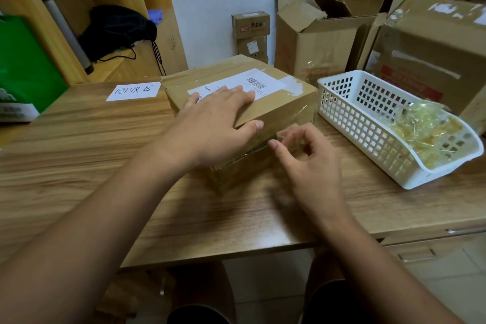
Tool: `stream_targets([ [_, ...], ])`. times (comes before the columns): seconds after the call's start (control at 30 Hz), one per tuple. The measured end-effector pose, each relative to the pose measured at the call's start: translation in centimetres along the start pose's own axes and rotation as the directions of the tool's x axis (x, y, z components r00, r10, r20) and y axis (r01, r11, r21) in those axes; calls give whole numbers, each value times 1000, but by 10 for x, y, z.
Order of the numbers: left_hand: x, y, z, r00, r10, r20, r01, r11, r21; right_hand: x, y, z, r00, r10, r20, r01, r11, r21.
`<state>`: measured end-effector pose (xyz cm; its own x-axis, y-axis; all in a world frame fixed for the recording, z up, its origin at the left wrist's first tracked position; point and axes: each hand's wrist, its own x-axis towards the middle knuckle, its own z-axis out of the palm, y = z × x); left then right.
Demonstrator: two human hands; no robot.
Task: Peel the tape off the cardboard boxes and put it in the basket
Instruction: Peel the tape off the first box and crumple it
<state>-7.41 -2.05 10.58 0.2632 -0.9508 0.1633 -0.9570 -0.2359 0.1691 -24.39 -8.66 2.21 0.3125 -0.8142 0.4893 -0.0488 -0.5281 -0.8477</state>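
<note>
A brown cardboard box (284,102) with a white shipping label (252,83) lies on the wooden desk (79,155). My left hand (215,123) rests flat on its top, thumb hooked over the near edge. My right hand (307,158) is at the box's near right side, fingers curled and pinching clear tape (297,117) that shines on that side. To the right stands a white plastic basket (349,118) holding a heap of crumpled yellowish tape (426,131).
More cardboard boxes (431,55) are stacked behind the basket and along the wall. A paper note with handwriting (134,91) lies left of the box. A green bag (23,71) stands at the far left, and a wooden shelf with a black bag (115,29) behind it.
</note>
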Motion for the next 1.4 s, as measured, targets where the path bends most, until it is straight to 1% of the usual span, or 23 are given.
stream_targets([
  [0.13,1,1,1,1000,-7,-8,7,1000,-6,-6,-1,2,996,61,-64,-54,994,100],
  [0.23,3,3,2,1000,-7,-14,7,1000,-8,-30,-5,13,999,38,15,-40,990,137],
  [0.3,4,6,2,1000,-9,-18,9,1000,-6,-44,-8,19,996,50,78,-62,983,172],
  [0.4,3,8,3,999,-27,-36,27,1000,-10,-35,-6,12,992,117,50,-125,969,213],
  [0.5,1,11,0,992,-106,-74,99,991,-87,-24,-7,2,991,125,46,-132,970,204],
  [0.57,0,14,-4,991,-115,-70,106,986,-126,-20,-6,0,993,83,83,-92,990,107],
  [0.63,0,13,-11,997,-79,-3,79,990,-116,-14,-5,-1,990,26,139,-16,997,-72],
  [0.7,0,5,-24,990,-41,137,55,994,-95,-6,-4,-1,983,-34,180,72,975,-212],
  [0.8,-1,-16,-42,950,30,311,5,994,-112,3,-5,-1,981,-66,181,112,959,-260],
  [0.9,-6,-30,-43,926,109,360,-78,992,-101,7,-4,-3,986,-67,151,106,957,-271],
  [1.0,-11,-31,-32,940,126,316,-119,992,-43,4,-4,-1,993,-20,117,43,979,-200],
  [1.13,-13,-21,-16,985,71,156,-74,997,12,-7,-2,1,998,-19,62,27,992,-122],
  [1.2,-13,-16,-10,994,55,94,-58,998,29,-13,-4,3,1000,-4,26,6,997,-79],
  [1.33,-12,-12,-6,998,37,56,-38,999,24,-24,-10,9,998,57,-24,-58,998,-27],
  [1.4,-13,-9,-5,999,24,48,-25,1000,19,-33,-13,14,996,89,-21,-89,996,26],
])
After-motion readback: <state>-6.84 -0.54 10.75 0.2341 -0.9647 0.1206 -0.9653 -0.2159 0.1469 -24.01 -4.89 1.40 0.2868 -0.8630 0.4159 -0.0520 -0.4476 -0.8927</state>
